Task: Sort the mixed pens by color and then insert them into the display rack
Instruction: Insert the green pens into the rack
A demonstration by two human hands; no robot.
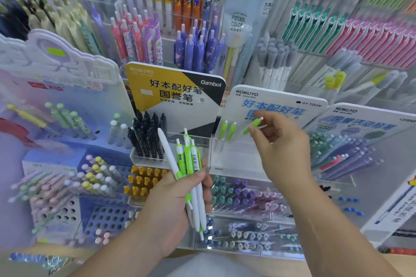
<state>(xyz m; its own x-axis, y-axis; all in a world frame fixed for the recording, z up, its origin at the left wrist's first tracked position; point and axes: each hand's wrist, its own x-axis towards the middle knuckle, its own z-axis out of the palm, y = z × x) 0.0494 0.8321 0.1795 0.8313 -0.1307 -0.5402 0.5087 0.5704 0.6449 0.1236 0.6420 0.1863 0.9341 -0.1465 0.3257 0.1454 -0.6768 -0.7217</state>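
Green-and-white bundle: pens upright and fanned, near centre. I count at least four tops, with one plain white barrel on the left. The lower ends overlap, so I cannot tell the full number.
Left hand: one; fingers and thumb are curled round the middle of the bundle, clamped on it.
Right hand: one; raised right of centre, fingertips pinching a single green pen held tilted in front of the white sign. Blur smears the pen's tip and my fingers.
Clear rack compartment: below the white sign, just left of my right hand. It holds two green pens standing side by side, tops up. Their lower barrels fade against the clear wall.
Black pens: a dense cluster, too packed to count, upright in a clear holder left of the bundle, under the yellow-and-black sign.
Mustard pens: rows in a tray just left of my left hand, partly hidden by it.
Teal and purple pens: lying in clear trays, near, between my two forearms.
Hanging pens: far rows in many colours, blurred and cut off at the top edge.
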